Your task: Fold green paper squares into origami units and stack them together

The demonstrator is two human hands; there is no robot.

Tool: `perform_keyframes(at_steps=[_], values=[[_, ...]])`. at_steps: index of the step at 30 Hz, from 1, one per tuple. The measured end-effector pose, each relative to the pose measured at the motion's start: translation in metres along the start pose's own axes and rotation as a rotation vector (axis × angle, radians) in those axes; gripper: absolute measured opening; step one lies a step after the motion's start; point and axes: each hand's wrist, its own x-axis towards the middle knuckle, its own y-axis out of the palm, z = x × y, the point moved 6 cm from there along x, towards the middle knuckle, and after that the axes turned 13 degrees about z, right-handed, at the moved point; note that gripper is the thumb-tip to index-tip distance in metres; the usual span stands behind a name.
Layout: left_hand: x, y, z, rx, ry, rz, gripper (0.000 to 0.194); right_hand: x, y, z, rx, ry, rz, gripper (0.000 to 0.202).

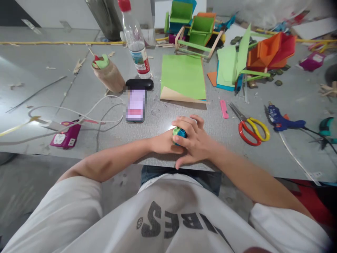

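Note:
A small bundle of green and blue layers [179, 136], seemingly folded paper, sits between my two hands just above the table's front edge. My left hand [166, 142] is closed around its left side; most of those fingers are hidden behind the other hand. My right hand [196, 140] curls over the top and right side, with its fingers bent across the bundle. Beyond the hands lies a stack of green sheets [183, 75] with a curled tan corner. Right of them are a pink cutter [224, 109] and scissors with red and yellow handles [250, 130].
A phone [136, 105], black case [139, 84], water bottle [138, 52] and tan jar [109, 75] stand left. A purple power strip [65, 135] trails white cables. On the right lie a blue glue gun [284, 119] and orange folded paper [271, 52]. Green paper chairs [201, 30] stand behind.

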Motion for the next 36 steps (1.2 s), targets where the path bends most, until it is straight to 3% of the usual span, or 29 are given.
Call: perform_keyframes(at_steps=[2,4,7,9,12,16,20,24,30,33,36], values=[[0.000,-0.003,0.001,-0.136,0.016,0.021,0.050,-0.005,-0.013,-0.006,0.073,-0.070,-0.123,0.107],[-0.001,-0.004,0.000,-0.242,-0.022,0.050,0.042,-0.008,-0.029,-0.011,0.140,-0.114,-0.224,0.101],[-0.006,-0.003,-0.006,-0.258,-0.090,0.115,0.038,-0.006,-0.043,-0.010,0.217,-0.162,-0.211,0.049],[-0.010,-0.004,-0.011,-0.223,-0.119,0.084,0.046,-0.004,-0.050,-0.005,0.256,-0.193,-0.213,0.020],[-0.015,-0.015,-0.013,-0.083,-0.147,-0.129,0.062,-0.006,-0.056,-0.009,0.262,-0.098,-0.318,0.013],[-0.023,-0.034,-0.014,0.114,-0.141,-0.466,0.052,-0.015,-0.057,-0.026,0.294,0.091,-0.556,0.015],[-0.030,-0.043,-0.007,0.147,-0.160,-0.630,0.058,-0.019,-0.056,-0.032,0.305,0.083,-0.703,0.017],[-0.032,-0.044,-0.004,0.178,-0.185,-0.612,0.047,-0.017,-0.054,-0.035,0.276,0.063,-0.675,0.019],[-0.032,-0.047,-0.010,0.378,-0.141,-0.547,0.036,-0.019,-0.057,-0.038,0.183,-0.010,-0.589,0.045],[-0.030,-0.049,-0.013,0.599,-0.083,-0.489,0.037,-0.018,-0.053,-0.039,0.019,-0.035,-0.502,0.039],[-0.028,-0.052,-0.003,0.756,-0.094,-0.429,0.039,-0.015,-0.040,-0.049,-0.112,0.035,-0.377,0.034]])
